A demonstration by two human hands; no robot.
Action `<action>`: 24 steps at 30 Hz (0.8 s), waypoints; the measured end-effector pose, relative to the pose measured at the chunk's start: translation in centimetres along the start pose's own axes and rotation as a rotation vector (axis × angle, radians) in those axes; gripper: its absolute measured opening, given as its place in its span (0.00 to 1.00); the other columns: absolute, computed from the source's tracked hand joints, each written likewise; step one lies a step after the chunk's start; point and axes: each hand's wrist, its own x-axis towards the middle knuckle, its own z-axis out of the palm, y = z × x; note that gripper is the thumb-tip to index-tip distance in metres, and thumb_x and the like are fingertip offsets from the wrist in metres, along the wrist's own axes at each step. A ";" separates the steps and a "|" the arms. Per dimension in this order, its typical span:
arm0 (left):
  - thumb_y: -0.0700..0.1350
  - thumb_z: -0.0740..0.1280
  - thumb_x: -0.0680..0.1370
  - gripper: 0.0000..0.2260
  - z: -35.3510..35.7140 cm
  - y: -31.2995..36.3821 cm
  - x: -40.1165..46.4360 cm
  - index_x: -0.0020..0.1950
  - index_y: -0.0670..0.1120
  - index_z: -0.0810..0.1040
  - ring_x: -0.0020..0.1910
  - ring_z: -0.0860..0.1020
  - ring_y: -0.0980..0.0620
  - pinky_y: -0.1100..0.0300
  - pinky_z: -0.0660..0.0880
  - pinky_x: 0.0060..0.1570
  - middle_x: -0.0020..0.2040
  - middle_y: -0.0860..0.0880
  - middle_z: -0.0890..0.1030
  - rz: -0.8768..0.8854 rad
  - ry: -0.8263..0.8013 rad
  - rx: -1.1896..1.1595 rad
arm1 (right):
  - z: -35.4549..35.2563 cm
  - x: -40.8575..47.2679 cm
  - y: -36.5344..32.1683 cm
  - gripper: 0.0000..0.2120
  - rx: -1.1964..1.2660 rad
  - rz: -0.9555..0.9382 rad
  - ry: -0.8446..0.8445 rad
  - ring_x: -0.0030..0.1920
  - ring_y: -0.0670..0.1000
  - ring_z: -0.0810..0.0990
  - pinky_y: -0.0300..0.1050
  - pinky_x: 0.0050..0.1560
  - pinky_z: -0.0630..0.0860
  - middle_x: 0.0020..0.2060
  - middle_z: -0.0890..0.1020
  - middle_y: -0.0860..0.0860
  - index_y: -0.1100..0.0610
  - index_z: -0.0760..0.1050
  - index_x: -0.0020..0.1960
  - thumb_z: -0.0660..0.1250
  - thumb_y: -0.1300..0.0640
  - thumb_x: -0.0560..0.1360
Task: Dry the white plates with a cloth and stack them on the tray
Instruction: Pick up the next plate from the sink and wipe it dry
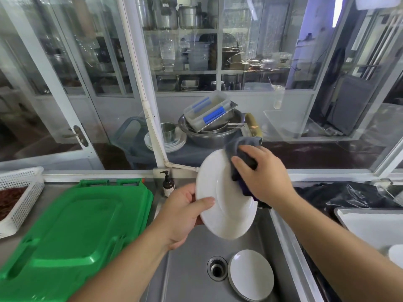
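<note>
A: What are the hands doing right now?

B: The right hand (259, 173) is pressing a dark cloth (241, 158) against the upper right of the white plate (222, 197), fingers curled round the bunched cloth. The left hand (181, 212) is pinching the plate's lower left rim, thumb on the face, fingers behind. The plate is tilting, held in the air over the sink (187, 269).

A: So what is worrying you?

B: One-sided rim grip on what is probably a wet plate. If the cloth is pushing hard away from that pinch, the plate could be twisting out and dropping.

A: Onto what?

B: A stack of plates (250, 275) is sitting in the basin just beside the drain (217, 268), more or less underneath. A fall could chip both.

A: And the tray?

B: I am taking the white tray (370, 223) on the table at the right as the target, though only part is showing. The green lids (72, 225) on the left are lying well apart.
</note>
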 end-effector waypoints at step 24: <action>0.40 0.72 0.73 0.11 -0.3 -0.1 -1.3 0.54 0.45 0.87 0.48 0.86 0.44 0.54 0.84 0.46 0.52 0.39 0.88 0.164 0.024 -0.097 | 0.1 2.4 -1.0 0.13 0.159 0.192 -0.011 0.51 0.53 0.82 0.48 0.52 0.76 0.46 0.85 0.45 0.44 0.82 0.60 0.67 0.41 0.80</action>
